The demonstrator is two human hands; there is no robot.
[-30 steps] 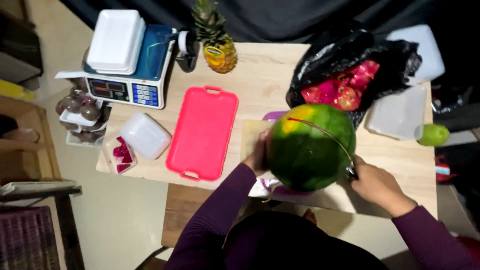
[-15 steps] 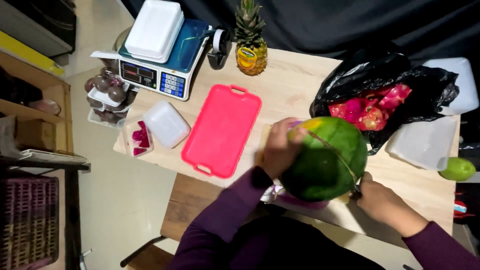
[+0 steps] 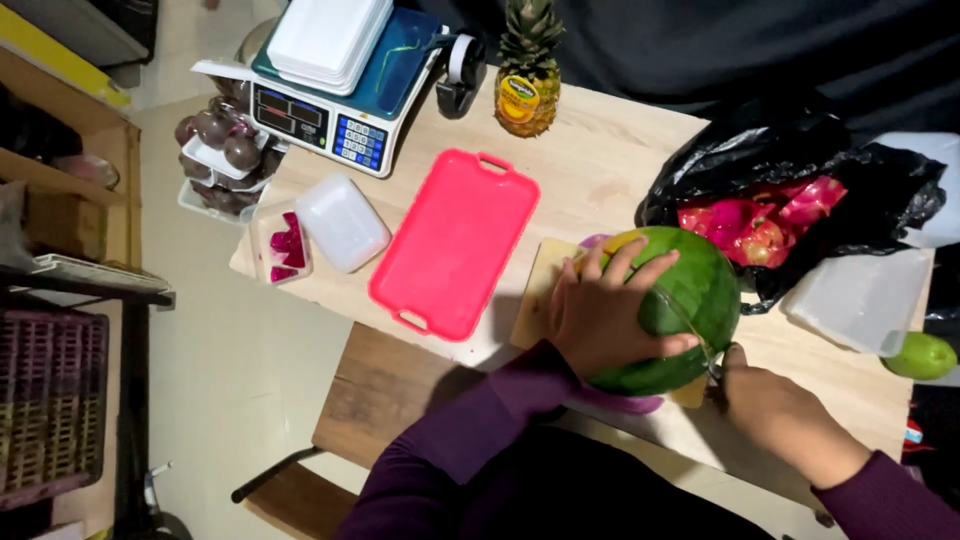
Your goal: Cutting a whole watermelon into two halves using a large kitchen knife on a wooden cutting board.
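A big green watermelon point(image 3: 700, 290) rests on a wooden cutting board point(image 3: 538, 292) near the table's front edge. My left hand point(image 3: 600, 312) lies spread over the melon's left side, fingers pressing on its skin. My right hand point(image 3: 775, 410) grips a knife point(image 3: 690, 325) at the melon's lower right, and the thin blade runs up across the rind. A purple object point(image 3: 625, 402) peeks out under the melon.
A pink tray point(image 3: 455, 240) lies left of the board. Behind it stand a weighing scale point(image 3: 345, 95) with white trays, a pineapple point(image 3: 525, 70) and a tape dispenser point(image 3: 462, 70). A black bag of dragon fruit point(image 3: 770, 215), a clear container point(image 3: 850, 300) and a green fruit point(image 3: 920, 355) sit right.
The view has shifted left and down. My left hand has slid from the melon's left edge up onto its top, fingers now spread wide. The knife stays in the rind.
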